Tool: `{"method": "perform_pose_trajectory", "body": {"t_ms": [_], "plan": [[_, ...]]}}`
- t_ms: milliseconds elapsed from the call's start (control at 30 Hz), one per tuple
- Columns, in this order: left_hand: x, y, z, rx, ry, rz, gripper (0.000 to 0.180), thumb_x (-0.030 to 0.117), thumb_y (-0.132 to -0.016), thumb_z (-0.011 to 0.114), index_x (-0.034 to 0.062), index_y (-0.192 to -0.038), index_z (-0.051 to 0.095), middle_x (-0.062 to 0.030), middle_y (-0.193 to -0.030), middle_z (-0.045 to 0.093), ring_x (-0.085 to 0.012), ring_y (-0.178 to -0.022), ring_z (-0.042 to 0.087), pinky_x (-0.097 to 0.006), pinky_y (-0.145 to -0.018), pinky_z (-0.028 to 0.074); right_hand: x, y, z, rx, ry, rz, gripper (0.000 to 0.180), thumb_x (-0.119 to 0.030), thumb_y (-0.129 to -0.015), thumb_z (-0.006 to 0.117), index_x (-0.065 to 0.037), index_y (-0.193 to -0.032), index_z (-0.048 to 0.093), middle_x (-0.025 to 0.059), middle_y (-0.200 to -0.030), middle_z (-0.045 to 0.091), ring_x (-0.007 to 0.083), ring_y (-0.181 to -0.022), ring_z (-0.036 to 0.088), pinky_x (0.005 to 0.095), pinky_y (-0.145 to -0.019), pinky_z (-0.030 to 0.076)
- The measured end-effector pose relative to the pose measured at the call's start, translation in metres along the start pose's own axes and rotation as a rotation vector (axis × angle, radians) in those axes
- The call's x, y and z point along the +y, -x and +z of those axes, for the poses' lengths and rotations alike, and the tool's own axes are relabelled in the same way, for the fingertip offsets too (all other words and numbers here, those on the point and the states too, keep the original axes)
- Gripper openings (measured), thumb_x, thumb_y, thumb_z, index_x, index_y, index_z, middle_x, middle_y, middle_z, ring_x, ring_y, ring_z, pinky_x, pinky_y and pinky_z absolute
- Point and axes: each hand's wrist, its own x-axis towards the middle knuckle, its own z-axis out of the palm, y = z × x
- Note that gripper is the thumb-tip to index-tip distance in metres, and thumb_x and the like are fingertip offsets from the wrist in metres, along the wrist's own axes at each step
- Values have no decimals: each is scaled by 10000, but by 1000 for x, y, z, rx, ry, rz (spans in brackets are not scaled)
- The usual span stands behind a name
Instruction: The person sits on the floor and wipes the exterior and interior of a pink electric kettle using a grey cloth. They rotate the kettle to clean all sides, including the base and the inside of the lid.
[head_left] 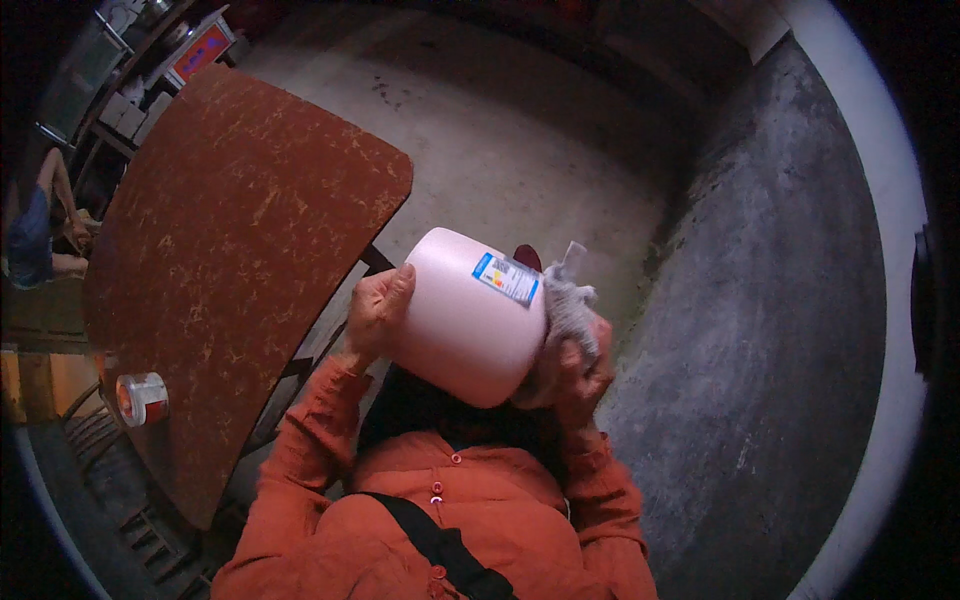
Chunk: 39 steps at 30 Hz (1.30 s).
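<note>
Held up in front of my body is a smooth pink cylindrical container (455, 320), tilted, with a blue-and-white label (507, 278) on its side. My left hand (378, 312) grips its left end, thumb on the outer surface. At the opposite end, my right hand (585, 370) is closed around a crumpled light grey cloth (572, 312) that lies against the container. The container hides some of the right fingers. Its exact kind and its inside do not show.
To the left stands a brown marble-patterned table (260, 190) with a clear round tub (142, 398) near its edge. Another person's arm (58, 185) shows at the far left. A grey wall (770, 320) rises on the right. Wooden chairs (150, 530) stand at lower left.
</note>
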Motion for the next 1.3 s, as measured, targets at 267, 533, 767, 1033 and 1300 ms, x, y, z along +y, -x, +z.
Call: {"method": "perform_pose_trajectory", "body": {"t_ms": [267, 533, 767, 1033, 1300], "plan": [[-16, -38, -14, -452, 109, 42, 443, 376, -1005, 478, 33, -730, 534, 60, -684, 489, -40, -640, 414, -227, -550, 356, -42, -62, 11, -332, 69, -120, 370, -268, -876, 624, -17, -1147, 640, 133, -1251, 554, 258, -1134, 548, 373, -958, 454], [-47, -29, -28, -386, 90, 33, 480, 434, -997, 449, 13, -862, 636, 42, -681, 491, -71, -660, 444, -228, -630, 410, 17, -82, 38, -514, -505, 525, 364, -246, -924, 610, -30, -1216, 622, 82, -1265, 541, 177, -1164, 524, 319, -966, 446], [30, -26, -8, -270, -256, 152, 436, 367, -983, 454, -24, -911, 632, -91, -753, 625, -134, -697, 554, -291, -656, 471, 20, -70, 28, -434, -473, 560, 384, -240, -938, 599, -14, -1248, 587, 78, -1254, 537, 173, -1145, 526, 314, -967, 435], [26, -25, 17, -133, -73, 67, 441, 293, -996, 438, -46, -813, 652, -75, -709, 645, -119, -641, 564, -308, -586, 478, -31, -70, 42, -651, 50, -58, 341, -272, -819, 687, -78, -1098, 713, 171, -1305, 509, 311, -1246, 455, 438, -1049, 361], [5, -21, 0, -111, -88, 4, 475, 347, -1010, 435, 51, -667, 576, 11, -603, 519, -65, -549, 440, -261, -498, 358, 49, -62, 20, -271, -461, 441, 313, -235, -923, 627, -29, -1157, 657, 110, -1251, 561, 220, -1106, 563, 329, -945, 454]]}}
